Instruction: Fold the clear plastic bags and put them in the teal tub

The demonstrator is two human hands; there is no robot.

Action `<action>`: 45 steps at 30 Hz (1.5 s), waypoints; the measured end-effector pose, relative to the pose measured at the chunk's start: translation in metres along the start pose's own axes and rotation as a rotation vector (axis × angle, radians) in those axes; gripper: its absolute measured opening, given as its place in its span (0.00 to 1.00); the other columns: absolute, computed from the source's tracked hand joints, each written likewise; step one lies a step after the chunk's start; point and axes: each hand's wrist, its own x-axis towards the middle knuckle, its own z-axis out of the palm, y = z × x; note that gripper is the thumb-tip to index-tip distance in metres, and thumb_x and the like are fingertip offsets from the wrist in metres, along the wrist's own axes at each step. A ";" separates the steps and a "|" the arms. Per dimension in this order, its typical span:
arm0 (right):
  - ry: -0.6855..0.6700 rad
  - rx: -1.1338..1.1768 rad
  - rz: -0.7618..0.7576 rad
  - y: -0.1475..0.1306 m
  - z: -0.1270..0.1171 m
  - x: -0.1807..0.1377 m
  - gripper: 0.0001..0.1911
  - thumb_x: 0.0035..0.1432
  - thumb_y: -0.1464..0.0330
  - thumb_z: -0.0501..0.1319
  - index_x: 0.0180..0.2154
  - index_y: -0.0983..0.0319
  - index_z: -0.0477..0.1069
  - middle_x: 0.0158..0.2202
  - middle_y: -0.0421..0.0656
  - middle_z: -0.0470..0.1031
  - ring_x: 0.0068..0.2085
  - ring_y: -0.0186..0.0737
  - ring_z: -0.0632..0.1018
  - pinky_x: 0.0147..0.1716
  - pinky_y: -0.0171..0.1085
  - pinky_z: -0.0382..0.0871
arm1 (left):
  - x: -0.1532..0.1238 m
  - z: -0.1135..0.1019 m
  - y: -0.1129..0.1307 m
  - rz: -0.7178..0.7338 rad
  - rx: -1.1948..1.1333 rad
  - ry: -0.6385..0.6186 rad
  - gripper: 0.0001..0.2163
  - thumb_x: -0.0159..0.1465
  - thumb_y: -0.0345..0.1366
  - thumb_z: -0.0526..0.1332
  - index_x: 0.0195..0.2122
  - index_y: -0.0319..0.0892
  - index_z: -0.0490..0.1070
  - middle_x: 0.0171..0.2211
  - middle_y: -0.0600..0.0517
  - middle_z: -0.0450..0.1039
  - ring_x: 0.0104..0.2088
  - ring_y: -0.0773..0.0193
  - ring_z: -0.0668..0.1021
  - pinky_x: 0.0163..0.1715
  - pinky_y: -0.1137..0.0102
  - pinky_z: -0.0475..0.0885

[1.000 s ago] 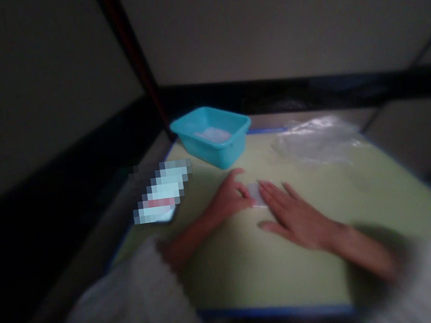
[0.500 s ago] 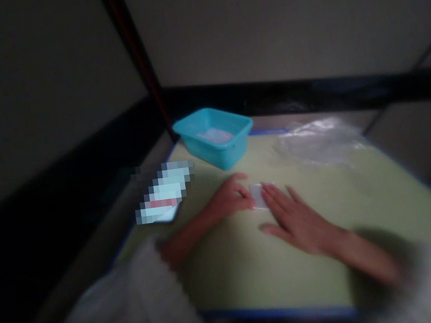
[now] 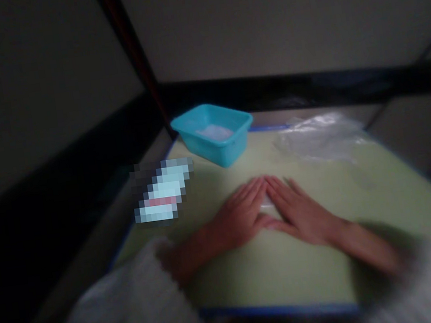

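The left hand point(image 3: 242, 213) is lying back upward, its fingers point(image 3: 249, 191) stretching close together, forward and to the right. The right hand point(image 3: 301, 211) is mirroring it, angling forward and to the left, its little finger point(image 3: 296, 187) standing slightly apart. The leading fingertips point(image 3: 261, 180) are meeting in a peak, and the thumbs point(image 3: 281, 226) are converging below. The left forearm point(image 3: 197, 246) and right forearm point(image 3: 364, 248) are slanting inward from pale sleeves point(image 3: 152, 286).

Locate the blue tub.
In the head view, the tub stands at the far left of the table, beyond the left hand and left of the clear plastic.
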 end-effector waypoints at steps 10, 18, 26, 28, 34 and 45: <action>-0.050 -0.025 0.023 0.002 0.001 -0.002 0.47 0.60 0.43 0.40 0.64 0.77 0.46 0.66 0.60 0.45 0.67 0.50 0.47 0.63 0.55 0.43 | -0.002 -0.001 -0.001 -0.021 0.125 -0.130 0.31 0.68 0.50 0.43 0.62 0.27 0.50 0.65 0.34 0.46 0.66 0.51 0.49 0.64 0.58 0.48; -0.010 -0.017 -0.009 0.004 0.005 -0.003 0.45 0.60 0.44 0.43 0.65 0.73 0.45 0.66 0.60 0.47 0.66 0.52 0.48 0.62 0.58 0.45 | 0.001 -0.002 0.001 -0.039 0.123 -0.179 0.32 0.68 0.50 0.45 0.63 0.26 0.49 0.65 0.33 0.45 0.66 0.48 0.49 0.64 0.57 0.46; 0.088 -0.133 -0.189 0.018 -0.019 -0.007 0.26 0.65 0.58 0.51 0.57 0.69 0.63 0.61 0.58 0.61 0.61 0.52 0.64 0.57 0.56 0.58 | 0.002 -0.008 -0.004 -0.116 -0.105 -0.087 0.35 0.63 0.48 0.55 0.63 0.27 0.47 0.65 0.33 0.48 0.65 0.51 0.54 0.62 0.59 0.53; 0.161 -0.170 -0.259 0.023 -0.026 -0.008 0.16 0.66 0.66 0.52 0.47 0.66 0.73 0.55 0.54 0.70 0.55 0.49 0.72 0.57 0.54 0.61 | 0.003 -0.008 -0.007 -0.155 -0.160 -0.081 0.36 0.61 0.46 0.58 0.63 0.28 0.47 0.64 0.34 0.50 0.64 0.51 0.57 0.62 0.59 0.55; 0.292 -0.207 -0.376 0.026 -0.027 -0.008 0.12 0.63 0.73 0.54 0.35 0.64 0.77 0.43 0.47 0.79 0.44 0.42 0.78 0.53 0.48 0.66 | 0.004 -0.006 -0.010 -0.192 -0.222 -0.044 0.35 0.59 0.44 0.61 0.63 0.34 0.50 0.63 0.37 0.55 0.62 0.51 0.60 0.60 0.57 0.57; 0.275 -0.241 -0.393 0.025 -0.018 -0.003 0.09 0.62 0.75 0.56 0.35 0.63 0.75 0.36 0.45 0.78 0.39 0.40 0.77 0.50 0.44 0.69 | 0.002 -0.004 -0.015 -0.102 -0.132 -0.075 0.29 0.62 0.46 0.58 0.59 0.34 0.58 0.63 0.39 0.55 0.64 0.53 0.58 0.62 0.59 0.55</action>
